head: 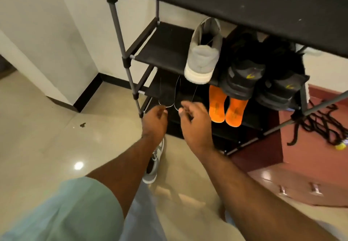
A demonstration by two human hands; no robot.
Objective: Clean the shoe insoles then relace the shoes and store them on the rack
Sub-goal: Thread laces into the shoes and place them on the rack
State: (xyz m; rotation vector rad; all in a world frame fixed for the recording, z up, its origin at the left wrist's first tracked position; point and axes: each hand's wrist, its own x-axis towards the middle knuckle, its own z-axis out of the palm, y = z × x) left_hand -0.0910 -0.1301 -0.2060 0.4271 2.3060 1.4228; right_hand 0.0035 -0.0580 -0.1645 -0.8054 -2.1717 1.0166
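Brown debris [82, 125] on glossy floor [47, 146]

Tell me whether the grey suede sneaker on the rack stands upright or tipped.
Upright: the grey suede sneaker rests sole-down on the black shelf, heel overhanging its front edge.

A single head-worn camera looks forward and steeply down from above the person, facing a black shoe rack [170, 52] that stands against a pale wall, with the floor [47, 137] filling the lower left. It sits close enough that both forearms stretch up from the bottom edge, the left hand [155, 119] and right hand [195, 122] near the picture's middle. The wide lens bends the rack's top shelf across the upper right corner; there is no second view to share the scene with.
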